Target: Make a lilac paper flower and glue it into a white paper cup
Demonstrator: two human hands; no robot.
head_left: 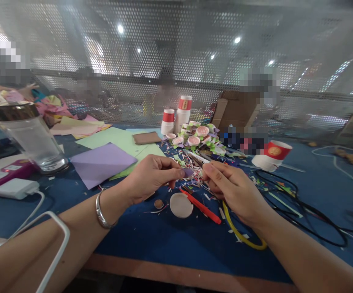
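Observation:
My left hand pinches a small piece of purple paper between thumb and fingertips. Close beside it, my right hand is closed around a pair of scissors; their grey blades point away to the left, and a yellow handle loop hangs below the palm. The scissors' middle is hidden by my fingers. Under both hands lie many paper scraps. Nearer to me on the table are a round pale disc and a red pen-like tool.
Behind my hands, small round paper pieces with green tabs are piled beside stacked paper cups. Purple paper and green sheets lie left, near a glass jar. Right are a red-white cup and black cable.

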